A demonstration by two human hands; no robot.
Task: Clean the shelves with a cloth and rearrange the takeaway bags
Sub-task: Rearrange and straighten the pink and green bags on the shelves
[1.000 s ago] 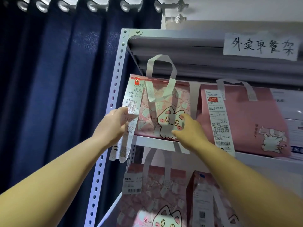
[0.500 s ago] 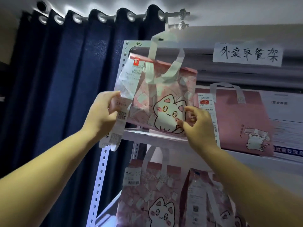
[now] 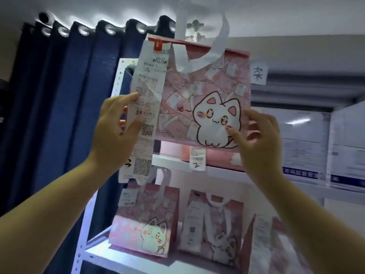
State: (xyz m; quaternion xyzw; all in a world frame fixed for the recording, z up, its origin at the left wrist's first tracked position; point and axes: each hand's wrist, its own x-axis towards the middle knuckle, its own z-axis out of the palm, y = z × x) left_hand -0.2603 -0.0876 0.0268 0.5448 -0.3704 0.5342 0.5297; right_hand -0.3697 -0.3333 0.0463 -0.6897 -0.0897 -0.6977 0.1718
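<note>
A pink takeaway bag (image 3: 205,91) with a white cat drawing and white handles hangs in the air in front of the shelf unit, well above the upper shelf board (image 3: 173,162). My left hand (image 3: 116,131) grips its left side, over a long white receipt (image 3: 147,107) that dangles from the bag. My right hand (image 3: 258,139) pinches the bag's lower right corner. Behind the held bag, another pink bag (image 3: 215,157) stands on the upper shelf, mostly hidden. No cloth is in view.
On the lower shelf (image 3: 126,260) stand three more pink cat bags, one at the left (image 3: 144,224), one in the middle (image 3: 213,230) and one at the right edge (image 3: 264,242). A dark blue curtain (image 3: 59,115) hangs at the left. White boxes (image 3: 308,147) sit on the upper shelf at the right.
Both hands have lifted the cat bag off the upper shelf and raised it up and toward me. The receipt swings below it. The view has tilted upward.
</note>
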